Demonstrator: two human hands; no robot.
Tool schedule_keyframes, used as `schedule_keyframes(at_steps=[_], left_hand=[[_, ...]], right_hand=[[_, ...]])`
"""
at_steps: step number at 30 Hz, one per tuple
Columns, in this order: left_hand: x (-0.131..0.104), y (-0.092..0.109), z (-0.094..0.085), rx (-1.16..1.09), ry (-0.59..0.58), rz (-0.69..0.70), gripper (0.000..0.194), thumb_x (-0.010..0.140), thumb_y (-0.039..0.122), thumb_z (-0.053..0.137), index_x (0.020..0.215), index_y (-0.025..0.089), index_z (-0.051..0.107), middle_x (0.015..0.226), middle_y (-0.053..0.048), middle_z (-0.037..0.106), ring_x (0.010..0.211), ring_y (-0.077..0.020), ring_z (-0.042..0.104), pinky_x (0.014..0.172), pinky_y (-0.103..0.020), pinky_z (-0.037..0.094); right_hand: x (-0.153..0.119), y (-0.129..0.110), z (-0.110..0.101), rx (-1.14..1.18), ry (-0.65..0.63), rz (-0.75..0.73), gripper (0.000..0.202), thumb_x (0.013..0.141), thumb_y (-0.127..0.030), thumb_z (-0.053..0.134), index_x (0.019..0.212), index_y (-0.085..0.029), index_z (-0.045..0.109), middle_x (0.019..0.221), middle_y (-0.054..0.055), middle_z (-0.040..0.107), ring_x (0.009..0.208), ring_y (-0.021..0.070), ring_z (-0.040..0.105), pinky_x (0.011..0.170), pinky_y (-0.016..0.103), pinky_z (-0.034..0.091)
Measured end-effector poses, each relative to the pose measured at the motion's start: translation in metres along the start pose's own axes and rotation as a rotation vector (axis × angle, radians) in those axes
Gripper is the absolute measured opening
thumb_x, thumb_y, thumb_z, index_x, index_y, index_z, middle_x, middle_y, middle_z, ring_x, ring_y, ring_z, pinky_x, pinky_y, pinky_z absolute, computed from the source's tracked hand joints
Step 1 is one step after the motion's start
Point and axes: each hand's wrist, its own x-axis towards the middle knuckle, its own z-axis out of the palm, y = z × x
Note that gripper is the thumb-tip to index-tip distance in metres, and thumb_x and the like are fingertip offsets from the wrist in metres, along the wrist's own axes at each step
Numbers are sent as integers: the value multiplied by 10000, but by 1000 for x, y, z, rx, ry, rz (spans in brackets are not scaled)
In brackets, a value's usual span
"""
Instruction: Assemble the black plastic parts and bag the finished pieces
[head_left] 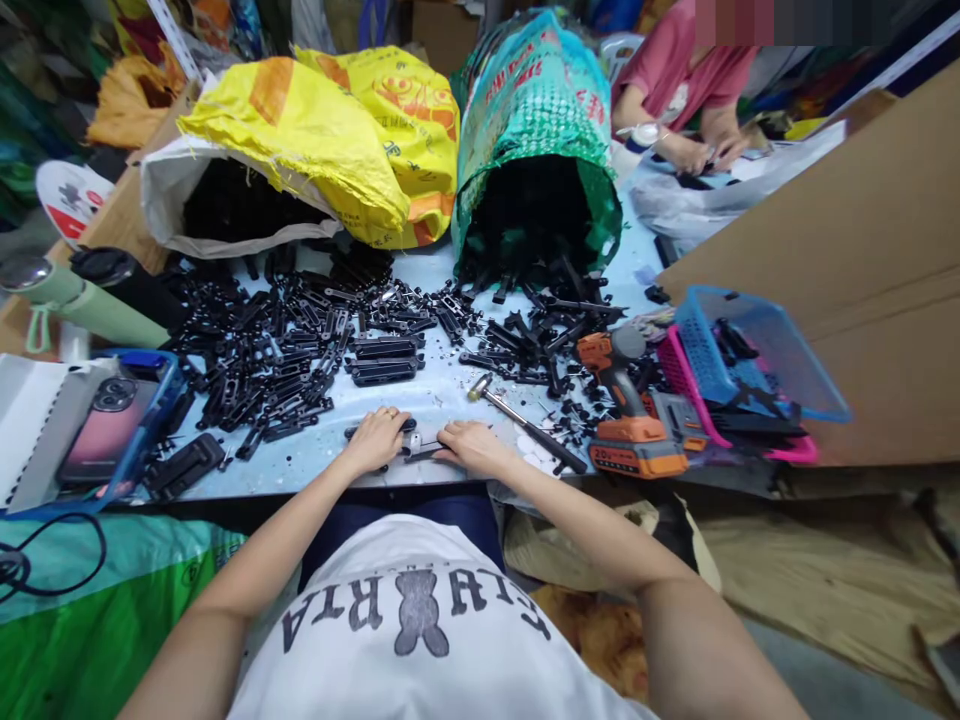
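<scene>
At the front edge of the light blue table (352, 405), my left hand (377, 438) is closed over a black part (409, 425), most of it hidden under the fingers. My right hand (471, 446) lies just to the right, its fingers pressed together on the end of a metal piece (424, 447) that shows between the hands. Behind my hands sit several black parts in a neat stack (385, 360). A hammer (525, 425) lies to the right of my right hand, its head pointing away from me.
Loose black parts (262, 350) cover the left. An orange drill (626, 410), a blue basket (765, 350) and cardboard (840, 260) stand right. A green sack (536, 130) and yellow sack (300, 130) line the back. Bottles (97, 310) stand left. Another person (686, 80) works at back right.
</scene>
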Motion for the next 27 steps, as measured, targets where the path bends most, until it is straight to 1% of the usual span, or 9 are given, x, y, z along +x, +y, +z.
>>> schedule_keyframes(at_steps=[2, 4, 6, 9, 15, 18, 21, 24, 27], left_hand=[[0, 4, -1, -1, 2, -13, 367, 868, 351, 426, 1209, 216, 450, 1102, -77, 539, 1029, -231, 473, 864, -369, 366], [-1, 7, -2, -5, 11, -11, 486, 801, 516, 498, 1173, 207, 459, 1072, -83, 545, 1016, -254, 480, 862, -386, 367], [-3, 7, -2, -14, 35, 0, 613, 713, 614, 556, 1142, 187, 458, 1043, -89, 553, 991, -262, 496, 861, -386, 372], [-6, 4, 0, -45, 94, 1, 637, 685, 621, 586, 1122, 178, 448, 1040, -91, 556, 976, -252, 522, 840, -362, 397], [-10, -6, 6, -102, 165, 33, 411, 771, 472, 571, 1060, 193, 483, 1012, -79, 584, 981, -222, 555, 809, -324, 435], [-12, -7, 7, -102, 178, 24, 443, 773, 537, 540, 1032, 181, 496, 981, -80, 592, 954, -221, 564, 797, -320, 442], [-11, -2, 5, -82, 116, 37, 508, 763, 612, 503, 1018, 172, 509, 941, -78, 592, 912, -221, 567, 783, -327, 445], [12, 10, 0, -71, 109, 131, 562, 775, 605, 495, 1134, 173, 472, 1092, -100, 559, 1045, -235, 509, 869, -349, 416], [64, 27, -8, -34, 154, 134, 391, 895, 397, 400, 1218, 178, 427, 1191, -97, 515, 1123, -212, 449, 929, -337, 375]], right_hand=[[3, -3, 3, -11, -4, 64, 446, 924, -513, 289, 988, -155, 546, 930, 102, 600, 828, 190, 571, 681, 273, 350], [5, -6, 1, -27, 26, 103, 443, 924, -516, 288, 989, -165, 551, 930, 94, 604, 819, 189, 572, 678, 277, 337], [4, -9, -3, -58, 77, 103, 440, 926, -513, 284, 973, -173, 559, 920, 90, 605, 821, 194, 567, 683, 287, 324], [2, -17, -11, -105, 146, 72, 425, 938, -487, 275, 969, -174, 560, 896, 93, 604, 811, 200, 555, 683, 302, 308], [9, -26, -29, -145, 171, 43, 365, 951, -415, 298, 982, -161, 558, 890, 109, 597, 820, 202, 536, 690, 309, 295], [13, -21, -36, -166, 153, -4, 356, 949, -415, 307, 974, -167, 560, 889, 99, 590, 807, 195, 532, 693, 305, 294], [14, -5, -29, -153, 137, -62, 391, 940, -453, 308, 933, -165, 572, 875, 86, 583, 786, 184, 524, 686, 300, 299], [8, 14, -10, -115, 192, -95, 427, 924, -493, 323, 900, -157, 586, 881, 80, 582, 818, 183, 512, 710, 304, 318], [-4, 25, 12, -80, 297, -50, 393, 911, -483, 378, 917, -158, 600, 905, 82, 589, 853, 189, 512, 753, 325, 347]])
